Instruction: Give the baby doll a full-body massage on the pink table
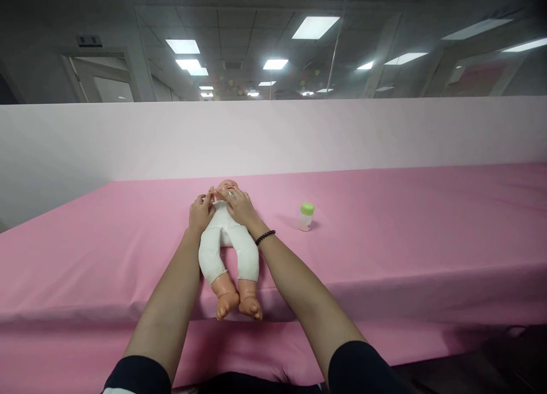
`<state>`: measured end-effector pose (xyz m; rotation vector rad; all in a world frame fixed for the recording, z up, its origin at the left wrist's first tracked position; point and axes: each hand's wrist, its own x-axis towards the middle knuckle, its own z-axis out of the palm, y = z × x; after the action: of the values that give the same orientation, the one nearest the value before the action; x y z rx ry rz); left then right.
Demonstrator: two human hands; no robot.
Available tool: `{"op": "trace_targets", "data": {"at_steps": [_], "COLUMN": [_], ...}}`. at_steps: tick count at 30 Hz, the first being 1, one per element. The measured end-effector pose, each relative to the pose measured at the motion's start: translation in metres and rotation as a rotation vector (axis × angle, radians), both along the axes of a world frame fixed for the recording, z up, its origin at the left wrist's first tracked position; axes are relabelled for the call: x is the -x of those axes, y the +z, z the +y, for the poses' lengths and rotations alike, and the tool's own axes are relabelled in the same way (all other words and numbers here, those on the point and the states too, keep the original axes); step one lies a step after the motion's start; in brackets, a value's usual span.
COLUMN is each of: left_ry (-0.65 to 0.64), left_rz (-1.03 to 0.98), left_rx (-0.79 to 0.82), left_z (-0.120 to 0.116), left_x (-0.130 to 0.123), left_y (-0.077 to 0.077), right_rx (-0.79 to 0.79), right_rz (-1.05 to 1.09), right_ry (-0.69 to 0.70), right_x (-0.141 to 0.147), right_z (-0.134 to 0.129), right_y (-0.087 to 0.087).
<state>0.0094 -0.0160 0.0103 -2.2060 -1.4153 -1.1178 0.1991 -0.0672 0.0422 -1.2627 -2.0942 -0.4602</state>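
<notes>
Dark sleeves (139,374) end at the elbows along the bottom edge of the frame, and 2 bare forearms (299,274) reach from them toward the center. Between the forearms, left of center, a doll (223,216) with a white cloth body lies face up on the pink cover (384,234), its head farthest away and its 2 feet (250,306) near the cover's front edge. The left hand (201,213) is at the doll's side by the shoulder, fingers curled beside its small raised hand; whether they close on it, I cannot tell. The right hand (243,209) lies over the upper chest, fingers bent toward the chin; how firmly it grips cannot be told either. A dark beaded bracelet (265,237) circles the right wrist. Right of the doll, apart from it, 1 clear jar (305,220) with a green lid stands upright. Behind, a white wall (273,138) crosses the frame below glass (248,41) showing lit ceiling panels (316,27).
</notes>
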Motion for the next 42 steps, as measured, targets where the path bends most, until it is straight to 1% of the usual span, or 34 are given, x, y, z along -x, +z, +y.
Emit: {"op": "trace_targets", "data": {"at_steps": [6,10,16,21,29,34,42], "left_ry": [-0.001,-0.024,-0.026,-0.009,0.011,-0.011,-0.03], "left_rz": [-0.032,-0.059,-0.074,-0.056,-0.033,-0.058,-0.094], "left_rx": [0.007,0.002,0.012,0.005,0.026,0.031,0.03], "left_z": [0.001,0.003,0.002,0.001,0.001,-0.001,0.002], "left_x": [0.0,0.001,0.001,0.0,0.0,0.0,0.002], "left_y": [-0.001,-0.003,-0.003,-0.003,-0.002,-0.001,-0.003], "right_rx": [-0.007,-0.017,-0.032,-0.03,0.025,0.02,0.008], "right_rz": [-0.006,-0.036,-0.064,-0.049,-0.013,0.005,-0.047], "right_ry": [0.013,0.046,0.082,0.052,-0.013,-0.007,0.047], "right_x": [-0.001,-0.002,-0.005,-0.004,0.0,0.0,-0.004], "right_z": [0.002,0.006,0.008,0.004,-0.004,-0.004,0.002], "right_y": [-0.002,-0.005,-0.007,-0.004,0.002,0.001,-0.004]}}
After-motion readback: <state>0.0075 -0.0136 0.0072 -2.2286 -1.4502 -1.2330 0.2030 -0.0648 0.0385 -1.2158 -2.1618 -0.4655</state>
